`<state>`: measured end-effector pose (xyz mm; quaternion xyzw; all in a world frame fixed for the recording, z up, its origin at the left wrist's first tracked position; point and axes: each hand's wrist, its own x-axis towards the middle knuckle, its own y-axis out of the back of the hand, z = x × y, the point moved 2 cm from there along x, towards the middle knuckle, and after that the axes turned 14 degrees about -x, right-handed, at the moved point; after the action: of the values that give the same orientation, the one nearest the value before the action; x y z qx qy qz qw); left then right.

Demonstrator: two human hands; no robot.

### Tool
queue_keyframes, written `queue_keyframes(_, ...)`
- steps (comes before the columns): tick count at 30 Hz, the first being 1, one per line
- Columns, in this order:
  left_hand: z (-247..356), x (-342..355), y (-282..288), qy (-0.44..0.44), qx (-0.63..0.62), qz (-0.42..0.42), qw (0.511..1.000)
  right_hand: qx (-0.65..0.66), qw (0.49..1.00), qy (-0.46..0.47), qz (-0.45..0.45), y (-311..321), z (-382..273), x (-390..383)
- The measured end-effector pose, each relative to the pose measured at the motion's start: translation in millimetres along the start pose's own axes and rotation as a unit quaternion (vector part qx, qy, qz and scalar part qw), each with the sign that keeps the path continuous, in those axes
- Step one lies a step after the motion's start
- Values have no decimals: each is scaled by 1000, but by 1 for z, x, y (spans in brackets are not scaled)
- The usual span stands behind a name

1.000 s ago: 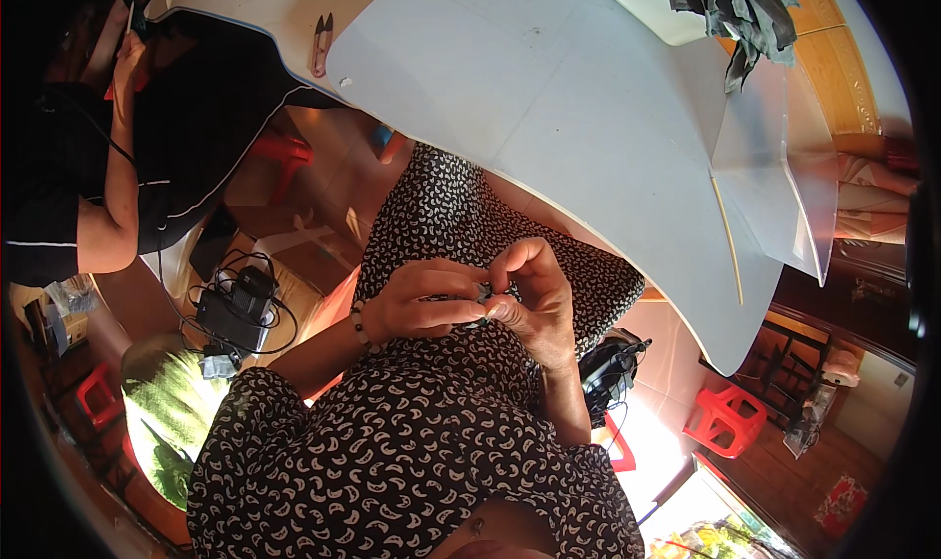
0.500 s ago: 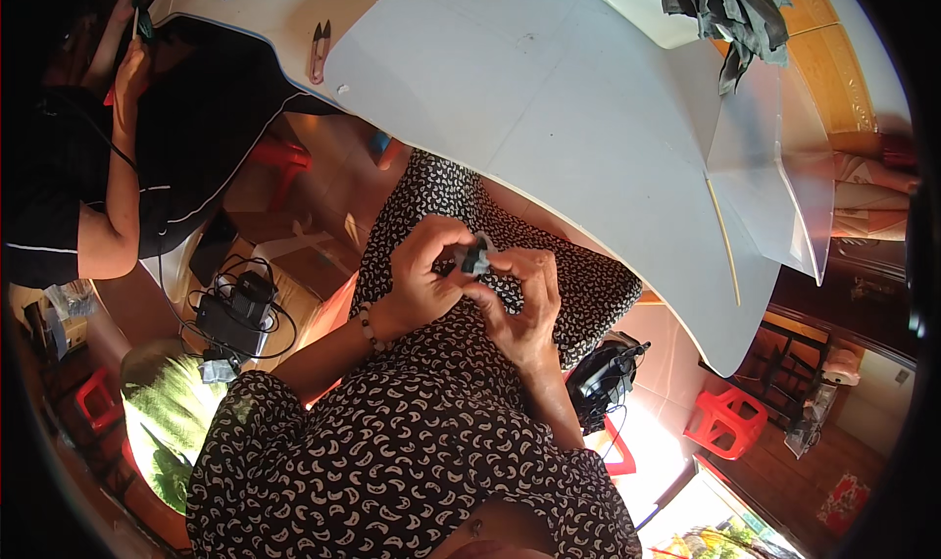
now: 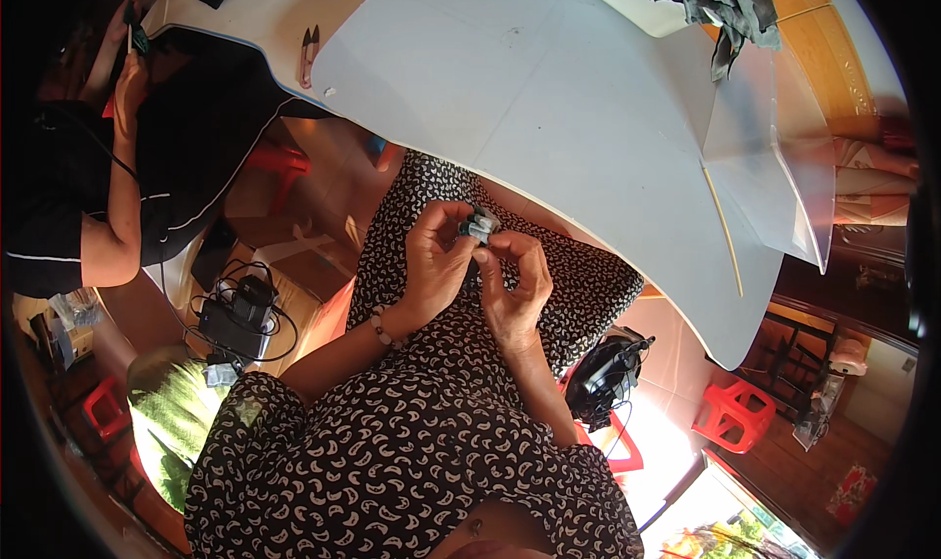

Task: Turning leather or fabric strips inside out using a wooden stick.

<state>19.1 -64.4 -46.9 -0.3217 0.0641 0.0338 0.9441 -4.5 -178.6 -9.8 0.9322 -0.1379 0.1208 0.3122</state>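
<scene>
Above my lap, a small folded piece of grey and dark cloth [image 3: 478,227] is pinched between both hands. My left hand [image 3: 437,263], with a beaded bracelet at its wrist, grips its left side between thumb and fingers. On the other side, my right hand [image 3: 518,283] holds the right edge with thumb and forefinger. The cloth's exact kind is too small to tell. Under both hands lies the patterned black dress [image 3: 431,412] over my knees.
Ahead is a pale table [image 3: 549,98] bearing small red-handled thread snips [image 3: 309,57], a thin stick [image 3: 722,231] and dark grey cloth strips [image 3: 720,10]. A co-worker's arm [image 3: 123,187] is at left. Cables and a black box [image 3: 240,314] lie on a carton; a red stool [image 3: 735,415] stands right.
Both hands have risen slightly, and the cloth is turned so that more of its light grey side shows. The view has shifted a little.
</scene>
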Motion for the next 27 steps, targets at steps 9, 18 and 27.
queue_keyframes(9, 3, -4, 6, 23, 73, -111, 991, -20, 994, -108, -23, -8, 18, 6)
queue_keyframes(18, 9, -21, 42, 366, -254, -169, 879, 75, 977, -93, -177, -13, 13, 5)
queue_keyframes(27, 31, -23, 12, 350, -288, -159, 877, 187, 969, -137, -82, 21, -26, 2)
